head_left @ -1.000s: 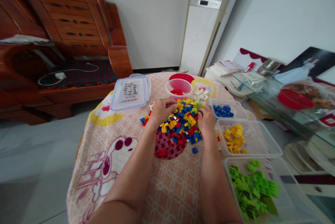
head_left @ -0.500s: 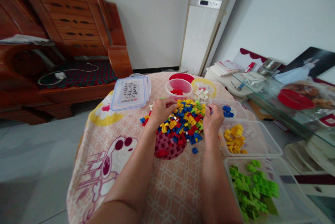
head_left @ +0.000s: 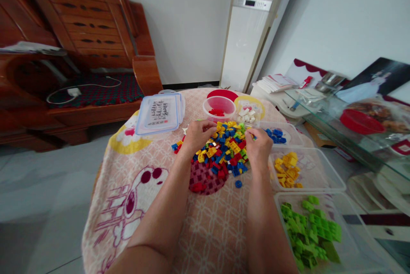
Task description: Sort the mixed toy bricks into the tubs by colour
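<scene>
"Lying beneath everything is a patterned cloth [head_left: 211, 231]. What stands at right?"

"Three clear boxes, near to far: the green-brick box [head_left: 344, 216], the yellow-brick box [head_left: 320, 175] and the blue-brick box [head_left: 291, 128]."

"And the brick pile [head_left: 226, 150]?"

"Mid-cloth, between the hands, its longer spread running left to right. It lies directly left of the right hand's [head_left: 259, 143] fingers; the blue-brick box sits just right of that hand, the nearer of the two. The left hand [head_left: 197, 136] is at the pile's left, toward its far edge."

"Fingers?"

"Left: curled, thumb and forefinger slightly apart. Right: thumb and forefinger tips close together at the pile's right edge. Whether either clamps a brick, I cannot tell."

"Differences from half a second ago?"

"The right hand is further left, off the blue-brick box's edge; more blue bricks [head_left: 278, 136] show. The left hand is unchanged."
</scene>
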Available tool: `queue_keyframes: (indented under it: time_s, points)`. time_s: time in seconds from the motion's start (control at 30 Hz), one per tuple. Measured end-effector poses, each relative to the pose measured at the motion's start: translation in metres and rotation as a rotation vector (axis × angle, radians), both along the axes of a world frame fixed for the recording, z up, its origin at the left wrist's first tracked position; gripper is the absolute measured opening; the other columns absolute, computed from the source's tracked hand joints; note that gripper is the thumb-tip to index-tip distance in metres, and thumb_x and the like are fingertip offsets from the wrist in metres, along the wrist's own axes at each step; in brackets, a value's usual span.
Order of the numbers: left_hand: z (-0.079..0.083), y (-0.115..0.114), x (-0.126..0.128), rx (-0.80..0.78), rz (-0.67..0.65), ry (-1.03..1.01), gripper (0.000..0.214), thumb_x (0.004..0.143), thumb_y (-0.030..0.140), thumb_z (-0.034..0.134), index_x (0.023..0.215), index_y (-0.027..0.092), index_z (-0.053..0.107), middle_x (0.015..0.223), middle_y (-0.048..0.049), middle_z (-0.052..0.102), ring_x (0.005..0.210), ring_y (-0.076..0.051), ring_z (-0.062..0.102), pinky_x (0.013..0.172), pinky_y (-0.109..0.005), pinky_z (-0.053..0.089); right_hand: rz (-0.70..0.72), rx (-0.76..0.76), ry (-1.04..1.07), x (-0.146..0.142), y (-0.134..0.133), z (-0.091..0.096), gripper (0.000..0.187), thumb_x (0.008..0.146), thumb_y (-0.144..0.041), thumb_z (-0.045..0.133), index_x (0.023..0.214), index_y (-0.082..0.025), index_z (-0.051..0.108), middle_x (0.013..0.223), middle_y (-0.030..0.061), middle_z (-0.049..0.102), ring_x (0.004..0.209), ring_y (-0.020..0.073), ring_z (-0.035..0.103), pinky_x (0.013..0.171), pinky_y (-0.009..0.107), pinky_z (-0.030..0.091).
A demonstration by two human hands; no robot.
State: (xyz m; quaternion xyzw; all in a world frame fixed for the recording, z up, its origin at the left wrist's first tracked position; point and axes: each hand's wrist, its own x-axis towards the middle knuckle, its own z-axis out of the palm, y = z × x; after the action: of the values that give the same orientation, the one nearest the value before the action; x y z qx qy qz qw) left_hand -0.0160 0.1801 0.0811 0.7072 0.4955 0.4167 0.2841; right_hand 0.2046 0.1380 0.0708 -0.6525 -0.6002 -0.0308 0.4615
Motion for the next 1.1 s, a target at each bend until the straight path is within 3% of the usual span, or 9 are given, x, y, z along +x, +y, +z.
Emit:
queue_keyframes:
  time_s: [0.23, 0.47, 0.67, 0.8, 0.97, 1.1]
  points:
    - [0.001, -0.001, 0.0, -0.014, 0.0, -0.016, 0.03, 0.083, 0.032, 0.061, 0.098, 0.015, 0.08, 0.071, -0.0037, 0.075, 0.063, -0.015, 0.065, 0.058, -0.023, 0.047, 0.082, -0.321, -0.126, -0.013, -0.006, 0.007, 0.015, 0.084, -0.02, 0.066, 0.086, -0.019, 0.08, 0.094, 0.0082, 0.078, 0.091, 0.0218, 0.069, 0.086, 0.03, 0.049]
    - [0.001, 0.0, 0.0, 0.004, -0.003, -0.012, 0.029, 0.083, 0.032, 0.062, 0.098, 0.015, 0.081, 0.069, -0.0027, 0.073, 0.06, -0.014, 0.063, 0.058, -0.023, 0.046, 0.088, -0.38, -0.222, -0.016, -0.006, 0.009, 0.024, 0.082, -0.013, 0.063, 0.096, -0.019, 0.081, 0.101, 0.0096, 0.078, 0.097, 0.0229, 0.069, 0.091, 0.03, 0.049]
    - [0.003, -0.001, -0.001, 0.004, 0.0, -0.011, 0.028, 0.082, 0.031, 0.062, 0.095, 0.016, 0.081, 0.069, -0.0027, 0.074, 0.062, -0.014, 0.063, 0.057, -0.022, 0.045, 0.022, -0.254, -0.061, -0.012, -0.003, 0.007, 0.026, 0.083, -0.015, 0.058, 0.097, -0.017, 0.08, 0.099, 0.0097, 0.079, 0.096, 0.0232, 0.07, 0.092, 0.031, 0.05]
    - [0.003, -0.001, -0.001, 0.002, 0.006, -0.016, 0.029, 0.083, 0.031, 0.061, 0.096, 0.015, 0.081, 0.069, -0.0028, 0.074, 0.061, -0.014, 0.062, 0.057, -0.023, 0.045, -0.148, -0.083, 0.075, 0.001, -0.003, 0.002, 0.028, 0.083, -0.017, 0.054, 0.097, -0.015, 0.078, 0.096, 0.0117, 0.078, 0.091, 0.0243, 0.069, 0.091, 0.034, 0.051]
    - [0.004, -0.002, -0.001, 0.001, -0.007, -0.015, 0.03, 0.083, 0.033, 0.061, 0.097, 0.016, 0.081, 0.067, -0.0022, 0.072, 0.06, -0.014, 0.062, 0.057, -0.023, 0.045, -0.4, 0.014, 0.143, 0.019, -0.005, -0.004, 0.03, 0.082, -0.017, 0.053, 0.101, -0.012, 0.076, 0.099, 0.0169, 0.076, 0.092, 0.0281, 0.068, 0.092, 0.04, 0.05]
    - [0.003, -0.001, 0.0, 0.005, -0.008, -0.024, 0.031, 0.083, 0.034, 0.061, 0.098, 0.015, 0.081, 0.066, -0.0022, 0.071, 0.06, -0.014, 0.061, 0.057, -0.023, 0.045, -0.44, 0.071, 0.085, 0.023, -0.007, -0.004, 0.032, 0.081, -0.017, 0.052, 0.102, -0.013, 0.075, 0.102, 0.0187, 0.075, 0.1, 0.0306, 0.066, 0.095, 0.042, 0.048]
